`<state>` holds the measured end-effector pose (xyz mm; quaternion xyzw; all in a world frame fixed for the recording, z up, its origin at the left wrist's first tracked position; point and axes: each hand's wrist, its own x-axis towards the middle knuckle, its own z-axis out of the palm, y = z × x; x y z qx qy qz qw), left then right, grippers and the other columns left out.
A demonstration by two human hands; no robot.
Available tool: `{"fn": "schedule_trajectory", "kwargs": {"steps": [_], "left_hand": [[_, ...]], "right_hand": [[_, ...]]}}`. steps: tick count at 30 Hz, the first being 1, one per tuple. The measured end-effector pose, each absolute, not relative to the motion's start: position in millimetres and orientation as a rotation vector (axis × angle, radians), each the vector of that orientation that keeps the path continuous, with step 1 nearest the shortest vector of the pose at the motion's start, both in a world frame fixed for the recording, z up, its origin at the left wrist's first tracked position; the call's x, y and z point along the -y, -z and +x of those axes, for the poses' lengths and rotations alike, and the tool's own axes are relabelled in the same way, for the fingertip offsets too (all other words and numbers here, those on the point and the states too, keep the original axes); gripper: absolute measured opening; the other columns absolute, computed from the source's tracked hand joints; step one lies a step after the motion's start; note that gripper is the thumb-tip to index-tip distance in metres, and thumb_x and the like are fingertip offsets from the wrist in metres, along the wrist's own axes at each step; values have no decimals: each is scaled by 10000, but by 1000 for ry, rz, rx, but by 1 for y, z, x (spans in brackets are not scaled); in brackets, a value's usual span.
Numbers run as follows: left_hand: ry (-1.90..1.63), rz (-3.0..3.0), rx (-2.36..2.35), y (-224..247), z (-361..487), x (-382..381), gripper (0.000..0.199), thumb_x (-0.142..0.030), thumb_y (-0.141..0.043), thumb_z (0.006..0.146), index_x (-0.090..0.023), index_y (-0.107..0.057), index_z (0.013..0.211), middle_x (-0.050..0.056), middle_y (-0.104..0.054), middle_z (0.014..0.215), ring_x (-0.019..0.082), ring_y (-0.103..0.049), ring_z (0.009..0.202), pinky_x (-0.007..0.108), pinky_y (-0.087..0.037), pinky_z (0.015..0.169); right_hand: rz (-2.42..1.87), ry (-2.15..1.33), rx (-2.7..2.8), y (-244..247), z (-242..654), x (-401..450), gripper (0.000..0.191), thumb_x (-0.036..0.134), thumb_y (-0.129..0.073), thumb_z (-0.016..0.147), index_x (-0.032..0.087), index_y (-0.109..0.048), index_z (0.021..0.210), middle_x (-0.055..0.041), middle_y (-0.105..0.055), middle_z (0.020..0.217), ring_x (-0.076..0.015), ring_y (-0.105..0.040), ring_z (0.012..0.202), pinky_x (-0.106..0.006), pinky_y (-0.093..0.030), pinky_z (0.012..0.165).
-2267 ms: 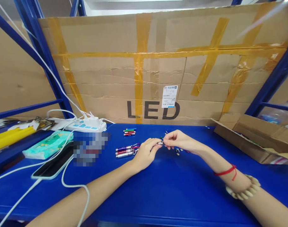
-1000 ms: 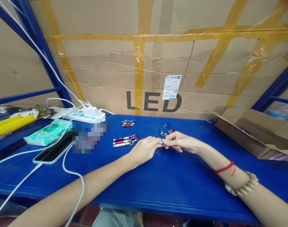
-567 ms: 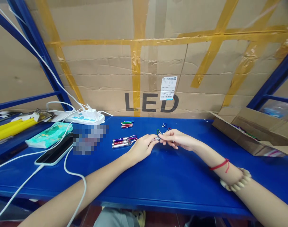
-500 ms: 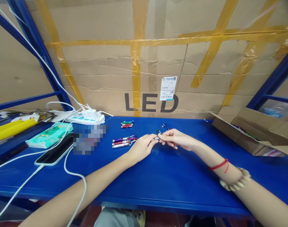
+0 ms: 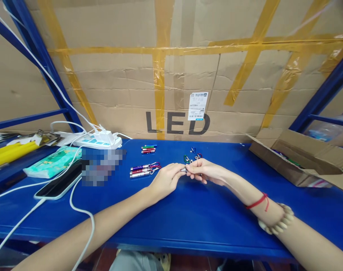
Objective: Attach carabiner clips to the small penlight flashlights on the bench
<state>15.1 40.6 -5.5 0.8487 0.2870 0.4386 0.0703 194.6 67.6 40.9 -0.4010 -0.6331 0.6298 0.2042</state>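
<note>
My left hand (image 5: 167,178) is closed round a small silvery metal piece (image 5: 184,169), most of it hidden by the fingers. The fingertips of my right hand (image 5: 202,170) pinch the other end of that piece. Just behind my hands lie a green carabiner (image 5: 186,159), a red one (image 5: 199,156) and a blue one (image 5: 193,149). Left of my left hand rest purple, red and silver penlights (image 5: 140,173) with carabiners at their right ends. Farther back, red, green and blue tubes (image 5: 148,151) lie side by side.
An open cardboard box (image 5: 287,165) stands at the right. On the left are a phone (image 5: 61,182) with white cables, a green tissue pack (image 5: 51,163) and a power strip (image 5: 99,140). A large carton (image 5: 126,90) forms the back wall of the blue table (image 5: 188,218).
The green carabiner, earlier at my right fingertips, now lies on the table behind them. My right fingers have closed on the metal piece. The whole view has shifted slightly.
</note>
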Motion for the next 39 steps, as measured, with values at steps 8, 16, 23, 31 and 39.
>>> {"fn": "schedule_trajectory", "kwargs": {"steps": [8, 16, 23, 31, 39], "left_hand": [[-1366, 2549, -1086, 7, 19, -40, 209, -196, -344, 953, -160, -545, 998, 67, -619, 903, 198, -570, 821, 306, -465, 748], [-1187, 2272, -1177, -1, 17, -45, 176, -161, -407, 923, -205, -500, 1065, 27, -627, 964, 182, -596, 866, 272, -442, 760], [-1219, 2259, -1172, -5, 17, -48, 147, -180, -409, 923, -198, -529, 1005, 20, -620, 956, 173, -590, 862, 256, -427, 755], [-1092, 2421, -1082, -1, 12, -48, 149, -203, -396, 929, -179, -536, 972, 38, -613, 890, 183, -571, 812, 276, -438, 741], [-1042, 2544, -956, 5, 5, -49, 167, -187, -389, 928, -168, -555, 941, 40, -622, 871, 175, -576, 793, 266, -453, 743]], "right_hand": [[-1047, -2066, 1398, -40, 188, -65, 422, 424, -796, 569, 137, -495, 641, 65, -408, 537, -1, -271, 395, -124, -185, 308], [-1222, -1458, 1697, -31, 188, -75, 458, 566, -698, 641, 127, -577, 695, 34, -450, 562, -36, -396, 438, -133, -314, 319], [-1107, -1056, 1899, -33, 199, -81, 473, 533, -696, 654, 149, -666, 929, -6, -563, 628, -65, -463, 412, -171, -376, 308], [-1104, -1016, 1973, -37, 198, -79, 382, 472, -752, 578, 123, -682, 717, -25, -587, 607, -86, -500, 460, -171, -397, 339], [-1127, -1068, 2001, -29, 194, -76, 298, 411, -744, 589, 125, -675, 634, -1, -555, 539, -65, -459, 390, -176, -359, 339]]}}
